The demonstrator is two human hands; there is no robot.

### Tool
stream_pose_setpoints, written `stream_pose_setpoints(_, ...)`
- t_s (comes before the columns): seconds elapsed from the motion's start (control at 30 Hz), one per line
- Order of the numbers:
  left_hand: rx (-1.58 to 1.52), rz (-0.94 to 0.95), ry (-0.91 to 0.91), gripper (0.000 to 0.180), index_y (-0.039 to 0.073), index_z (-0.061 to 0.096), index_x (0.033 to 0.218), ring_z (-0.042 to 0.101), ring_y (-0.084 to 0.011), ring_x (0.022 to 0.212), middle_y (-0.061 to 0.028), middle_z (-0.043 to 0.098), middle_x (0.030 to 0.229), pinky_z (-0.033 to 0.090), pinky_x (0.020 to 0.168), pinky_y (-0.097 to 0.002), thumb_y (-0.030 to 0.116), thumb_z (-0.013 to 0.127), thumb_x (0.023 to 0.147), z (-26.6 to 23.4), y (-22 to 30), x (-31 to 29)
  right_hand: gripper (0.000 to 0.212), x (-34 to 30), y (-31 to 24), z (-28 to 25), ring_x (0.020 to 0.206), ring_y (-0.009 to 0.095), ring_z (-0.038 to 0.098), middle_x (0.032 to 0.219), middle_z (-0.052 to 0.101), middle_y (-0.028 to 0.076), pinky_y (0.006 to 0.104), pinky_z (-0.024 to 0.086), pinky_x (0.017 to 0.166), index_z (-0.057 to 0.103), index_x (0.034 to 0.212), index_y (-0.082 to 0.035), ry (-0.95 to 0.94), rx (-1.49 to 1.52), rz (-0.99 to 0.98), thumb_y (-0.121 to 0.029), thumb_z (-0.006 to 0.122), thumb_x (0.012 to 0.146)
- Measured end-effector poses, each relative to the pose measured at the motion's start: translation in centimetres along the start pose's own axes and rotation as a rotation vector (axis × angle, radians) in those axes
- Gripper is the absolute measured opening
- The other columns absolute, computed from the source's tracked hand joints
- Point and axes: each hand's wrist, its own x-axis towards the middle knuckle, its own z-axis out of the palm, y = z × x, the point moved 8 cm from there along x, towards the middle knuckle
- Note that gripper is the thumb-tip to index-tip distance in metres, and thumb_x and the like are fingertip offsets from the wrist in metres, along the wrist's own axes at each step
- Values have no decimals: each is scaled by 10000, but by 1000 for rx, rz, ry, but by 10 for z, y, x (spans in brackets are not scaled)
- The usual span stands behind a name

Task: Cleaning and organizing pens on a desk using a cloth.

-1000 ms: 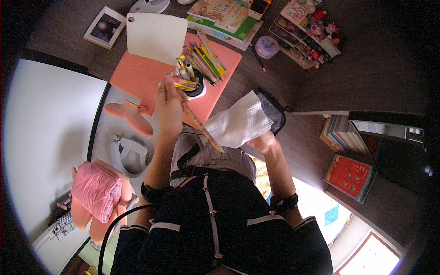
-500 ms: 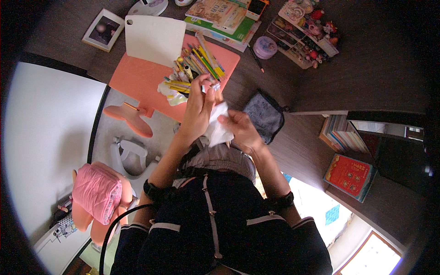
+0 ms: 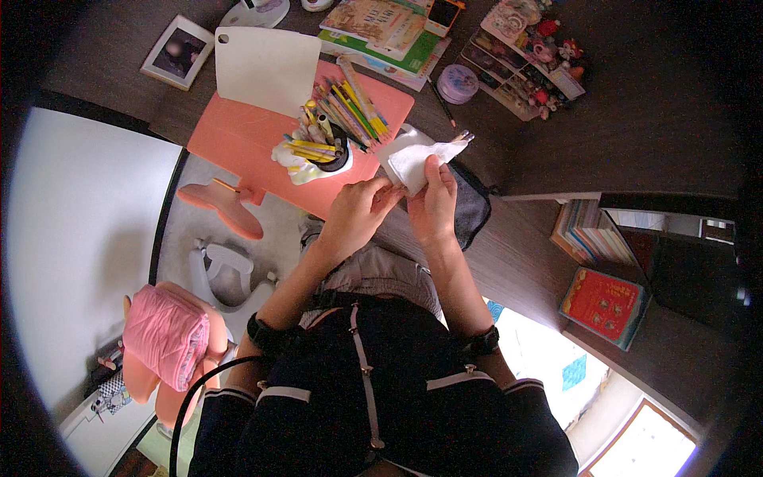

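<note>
My right hand is closed on a white tissue, thumb on top, to the right of the pink desk board. Thin tips of what look like pencils poke out beyond the tissue's far right corner; the rest of them is hidden. At the tissue's near left edge, my left hand pinches with fingertips together. A black mesh pencil cup, full of yellow pencils and pens, stands on the board beside a white cloud-shaped piece. Behind it lies a row of coloured pencils.
A dark zip pouch lies beyond my right hand. Stacked books, a round purple tin and a shelf of trinkets line the back. At left stand a white panel and a pink-cushioned chair.
Both hands have moved apart from the cup area; the left came down and nearer, the right went up with the tissue. The tissue now spreads wider and the pencil cup is uncovered.
</note>
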Motion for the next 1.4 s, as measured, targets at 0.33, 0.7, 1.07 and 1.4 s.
stream_pose_setpoints(0.33, 27, -186, -234, 320, 42, 531, 615, 562, -220, 502, -54, 551, 513, 433, 503, -325, 283, 450, 809, 15, -27, -6, 191, -12, 2, 6, 715, 118, 489, 809, 514, 39, 280, 421, 667, 468, 883, -17, -16, -80, -18, -185, 379, 872)
stream_pose_setpoints(0.7, 1, -146, -304, 346, -9, 519, 615, 551, -152, 461, -79, 541, 506, 415, 457, -277, 248, 450, 836, 15, -5, -6, 152, 3, -39, 2, 746, 171, 525, 840, 519, 67, 302, 423, 665, 451, 940, -9, -32, -41, -190, -94, 422, 818)
stream_pose_setpoints(1.07, -74, -125, -267, 310, 34, 547, 631, 540, -152, 438, -50, 538, 482, 408, 446, -287, 274, 476, 814, 10, -2, -4, 156, 0, -48, 3, 742, 114, 508, 868, 516, 60, 257, 397, 679, 471, 939, -29, 4, -99, -158, -68, 398, 807)
stream_pose_setpoints(1.4, -43, -60, -303, 297, 36, 538, 631, 550, -168, 469, -54, 549, 505, 417, 474, -305, 266, 479, 809, 21, -13, -9, 68, 2, -43, 4, 624, 110, 423, 711, 446, 11, 260, 358, 584, 445, 840, -50, 72, -30, -227, -96, 434, 791)
